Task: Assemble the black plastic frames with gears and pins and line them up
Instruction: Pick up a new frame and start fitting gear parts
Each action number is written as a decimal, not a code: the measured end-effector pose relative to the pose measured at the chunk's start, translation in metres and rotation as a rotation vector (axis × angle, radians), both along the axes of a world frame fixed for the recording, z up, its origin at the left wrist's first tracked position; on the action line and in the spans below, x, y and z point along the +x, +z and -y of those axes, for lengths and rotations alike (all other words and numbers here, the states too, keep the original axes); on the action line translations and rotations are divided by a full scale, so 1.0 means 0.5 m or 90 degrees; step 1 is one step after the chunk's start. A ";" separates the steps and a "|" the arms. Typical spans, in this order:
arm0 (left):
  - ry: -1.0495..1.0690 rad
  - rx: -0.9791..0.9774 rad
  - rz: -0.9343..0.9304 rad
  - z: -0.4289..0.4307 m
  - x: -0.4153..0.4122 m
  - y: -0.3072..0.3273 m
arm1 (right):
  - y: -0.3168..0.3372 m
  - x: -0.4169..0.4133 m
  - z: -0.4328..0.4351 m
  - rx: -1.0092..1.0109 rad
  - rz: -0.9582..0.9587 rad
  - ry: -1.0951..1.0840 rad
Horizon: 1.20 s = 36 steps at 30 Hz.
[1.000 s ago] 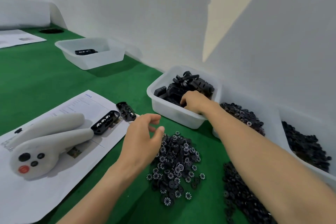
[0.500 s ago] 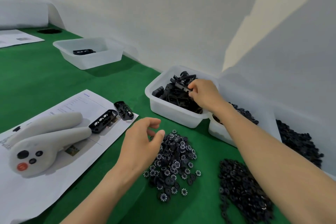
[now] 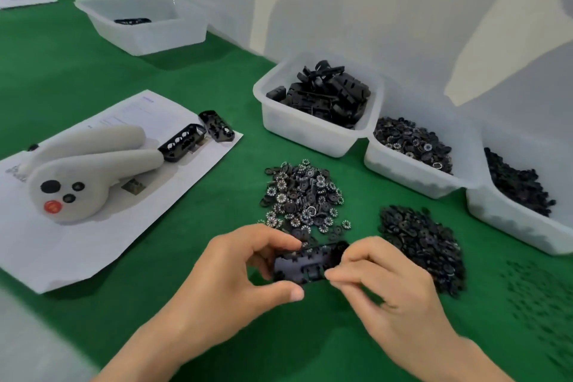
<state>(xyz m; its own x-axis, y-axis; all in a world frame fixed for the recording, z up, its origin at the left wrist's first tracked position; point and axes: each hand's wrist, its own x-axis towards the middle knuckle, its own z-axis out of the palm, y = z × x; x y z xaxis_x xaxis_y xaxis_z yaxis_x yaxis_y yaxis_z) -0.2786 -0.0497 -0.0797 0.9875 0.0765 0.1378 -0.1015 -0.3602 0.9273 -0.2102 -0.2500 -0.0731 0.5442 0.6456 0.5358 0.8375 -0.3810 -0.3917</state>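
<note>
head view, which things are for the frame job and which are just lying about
For the job: black frame gripped by left hand and right hand; gear pile; frame bin.
Lying about: grey device; paper sheet.

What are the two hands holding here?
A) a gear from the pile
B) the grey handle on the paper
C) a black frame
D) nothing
C: the left hand and right hand pinch one frame between them.
</note>
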 end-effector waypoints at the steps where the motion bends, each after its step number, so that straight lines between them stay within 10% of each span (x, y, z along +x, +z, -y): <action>1: -0.005 0.010 -0.008 0.000 -0.010 -0.006 | -0.006 -0.013 0.004 0.010 -0.009 -0.001; 10: -0.044 0.223 -0.006 -0.003 -0.052 -0.030 | -0.038 -0.075 0.024 0.032 -0.137 -0.016; 36: -0.090 0.281 0.011 -0.010 -0.054 -0.037 | -0.020 0.020 -0.023 -0.154 -0.162 -0.145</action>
<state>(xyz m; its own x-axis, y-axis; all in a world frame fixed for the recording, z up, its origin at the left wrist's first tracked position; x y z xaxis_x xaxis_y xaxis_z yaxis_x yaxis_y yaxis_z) -0.3057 -0.0447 -0.0981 0.9813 -0.1282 0.1437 -0.1922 -0.7017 0.6861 -0.1999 -0.2384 -0.0833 0.7828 0.5846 0.2133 0.6096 -0.6516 -0.4514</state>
